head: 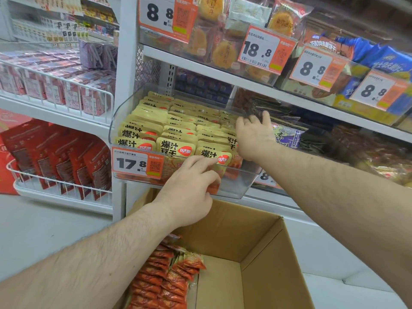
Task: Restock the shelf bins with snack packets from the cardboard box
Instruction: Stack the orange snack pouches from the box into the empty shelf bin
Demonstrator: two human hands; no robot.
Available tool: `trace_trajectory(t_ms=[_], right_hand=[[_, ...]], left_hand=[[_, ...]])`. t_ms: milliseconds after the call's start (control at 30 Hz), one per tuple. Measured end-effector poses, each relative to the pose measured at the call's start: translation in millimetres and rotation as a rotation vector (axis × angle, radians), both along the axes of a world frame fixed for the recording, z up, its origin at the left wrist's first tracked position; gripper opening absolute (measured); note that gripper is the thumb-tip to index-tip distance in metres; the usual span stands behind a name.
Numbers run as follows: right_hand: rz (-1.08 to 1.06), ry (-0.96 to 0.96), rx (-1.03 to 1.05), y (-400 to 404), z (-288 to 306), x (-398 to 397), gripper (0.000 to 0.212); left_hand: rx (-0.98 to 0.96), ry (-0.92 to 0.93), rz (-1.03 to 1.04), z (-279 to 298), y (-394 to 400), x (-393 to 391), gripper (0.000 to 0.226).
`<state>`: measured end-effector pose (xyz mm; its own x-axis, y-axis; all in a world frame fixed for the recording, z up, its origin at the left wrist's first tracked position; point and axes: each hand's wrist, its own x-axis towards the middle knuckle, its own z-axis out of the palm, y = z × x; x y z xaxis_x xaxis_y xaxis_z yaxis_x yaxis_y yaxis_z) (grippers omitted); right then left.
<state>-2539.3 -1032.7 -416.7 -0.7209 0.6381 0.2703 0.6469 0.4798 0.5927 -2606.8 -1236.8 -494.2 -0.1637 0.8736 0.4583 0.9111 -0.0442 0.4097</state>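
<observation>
Both hands are up at the clear shelf bin (133, 103), packed with rows of yellow snack packets (176, 148). The left hand (189, 188) sits at the bin's front wall, fingers relaxed and touching the front packets, gripping nothing. The right hand (254, 137), at three o'clock of the rows, presses spread fingers against them. Down at six o'clock, the cardboard box (263, 239) holds orange-red packets (165, 279).

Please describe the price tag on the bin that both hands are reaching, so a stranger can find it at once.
Find the clear plastic bin of yellow snack packets above the cardboard box. On its front left corner hangs the price tag. It alone reads 17.8.
</observation>
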Motion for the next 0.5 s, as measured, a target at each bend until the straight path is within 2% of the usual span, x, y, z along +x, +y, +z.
trace_trajectory(t_ms=[100, 167, 233, 267, 300, 367, 500], right_hand=[[0.320, 0.343, 0.182, -27.6, 3.5, 20.5, 0.028], [0.677, 0.587, 0.248, -53.7, -10.1, 36.4, 0.019], [0.922, 0.674, 0.091, -84.7, -40.1, 50.7, 0.013], [0.967, 0.687, -0.023, -98.2, -60.2, 56.6, 0.012], [0.966, 0.693, -0.140, -105.7, -86.2, 62.4, 0.012], [0.834, 0.664, -0.358, -111.5, -140.8, 73.0, 0.014], [0.170, 0.418, -0.822, -92.5, -231.8, 77.9, 0.021]], left_hand=[[0.003, -0.025, -0.024, -3.3, -6.9, -0.1, 0.032], [-0.203, -0.055, -0.043, -13.1, -13.1, -2.6, 0.036], [-0.432, -0.062, -0.023, -26.8, -17.2, -9.5, 0.040], [-0.520, -0.074, -0.008, -33.5, -19.4, -12.4, 0.042], [-0.591, -0.082, 0.006, -40.1, -20.8, -14.5, 0.043], [-0.688, -0.083, 0.021, -49.2, -22.4, -15.2, 0.043], [-0.770, -0.135, 0.045, -61.4, -21.8, -15.2, 0.037]])
